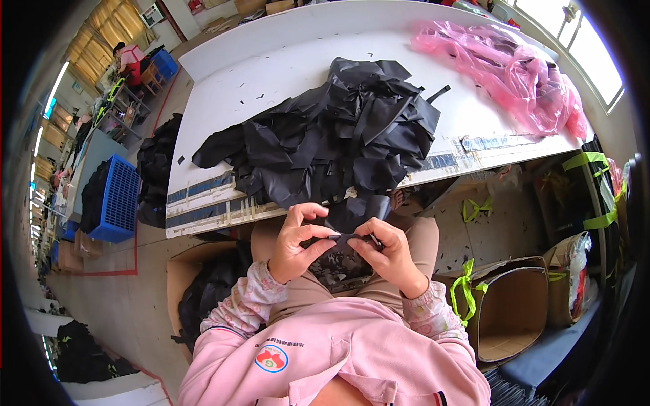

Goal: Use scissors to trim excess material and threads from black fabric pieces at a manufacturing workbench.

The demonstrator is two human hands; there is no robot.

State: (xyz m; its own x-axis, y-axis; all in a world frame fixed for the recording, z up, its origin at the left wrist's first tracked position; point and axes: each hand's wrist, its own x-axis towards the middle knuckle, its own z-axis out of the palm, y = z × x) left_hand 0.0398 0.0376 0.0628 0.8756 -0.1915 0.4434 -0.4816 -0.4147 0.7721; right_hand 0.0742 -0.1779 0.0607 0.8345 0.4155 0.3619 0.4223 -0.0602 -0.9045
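Over my lap, just in front of the table edge, both hands pinch a piece of black fabric (357,212). My left hand (298,242) holds its near edge between thumb and forefinger, with the other fingers curled above. Close beside it, my right hand (387,252) grips the same edge between thumb and fingers. Part of the piece stands up behind my fingertips. A large loose heap of black fabric pieces (291,139) lies on the white table (223,64) right beyond my hands.
Pink plastic sheeting (504,78) covers the table's far right. Worn tape (203,188) lines its near edge. An open cardboard box (511,311) stands at my right, and another box with black fabric (210,291) at my left. A blue crate (120,199) and a distant person (130,64) are further left.
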